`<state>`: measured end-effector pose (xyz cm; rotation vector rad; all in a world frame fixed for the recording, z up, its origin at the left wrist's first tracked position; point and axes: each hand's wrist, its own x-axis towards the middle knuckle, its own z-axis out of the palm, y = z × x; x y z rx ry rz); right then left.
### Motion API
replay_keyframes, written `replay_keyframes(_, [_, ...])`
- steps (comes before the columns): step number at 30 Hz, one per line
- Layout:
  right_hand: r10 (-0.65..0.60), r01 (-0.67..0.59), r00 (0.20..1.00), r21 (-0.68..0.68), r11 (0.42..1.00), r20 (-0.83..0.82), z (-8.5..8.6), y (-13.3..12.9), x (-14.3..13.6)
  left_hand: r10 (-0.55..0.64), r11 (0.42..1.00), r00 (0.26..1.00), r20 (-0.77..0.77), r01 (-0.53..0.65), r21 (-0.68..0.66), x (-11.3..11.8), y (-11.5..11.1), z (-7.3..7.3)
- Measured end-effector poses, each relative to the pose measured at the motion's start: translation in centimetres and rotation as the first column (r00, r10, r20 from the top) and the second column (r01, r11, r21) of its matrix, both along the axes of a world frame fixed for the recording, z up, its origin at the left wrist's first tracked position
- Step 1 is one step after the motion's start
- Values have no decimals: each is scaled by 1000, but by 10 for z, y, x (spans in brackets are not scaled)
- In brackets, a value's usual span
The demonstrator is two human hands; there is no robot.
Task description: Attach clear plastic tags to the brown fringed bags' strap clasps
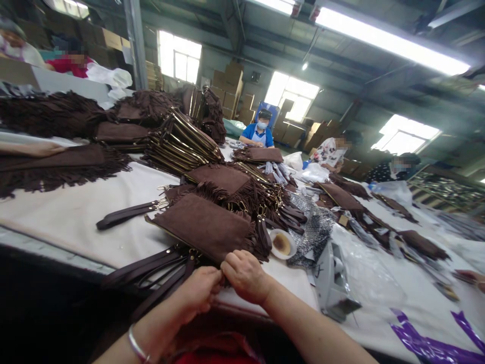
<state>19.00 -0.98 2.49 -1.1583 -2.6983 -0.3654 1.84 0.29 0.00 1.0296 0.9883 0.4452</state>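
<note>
A brown suede clutch bag (204, 222) with fringe lies at the near edge of the table, on top of other bags. My left hand (202, 287) and my right hand (245, 277) meet at its near lower corner, both with fingers closed in a pinch. They appear to grip the bag's edge or fringe there; the exact spot is hidden behind the fingers. Dark wrist straps (146, 267) with metal clasps hang out beside my left hand. Just beyond my right hand, a small white bowl (282, 243) holds something brown.
Stacked zipped bags (182, 146) fill the table's far left. A tape dispenser (334, 283) stands right of my hands, near clear plastic and purple tape (428, 336). Another person's hand (41, 149) rests on a bag at left. Several co-workers sit around the table.
</note>
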Motion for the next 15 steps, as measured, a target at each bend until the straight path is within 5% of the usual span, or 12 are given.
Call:
replay_keyframes(3, [-19, 23, 995, 34, 999, -100, -7, -4, 4, -36, 934, 972, 233, 115, -338, -4, 6, 3])
replay_keyframes(6, [-29, 36, 988, 43, 998, -152, -12, -7, 7, 7, 910, 962, 273, 107, -400, -2, 7, 3])
replay_keyframes(15, [-86, 73, 958, -59, 996, -274, -19, -54, 17, 172, 970, 977, 122, -147, -193, 17, -11, -7])
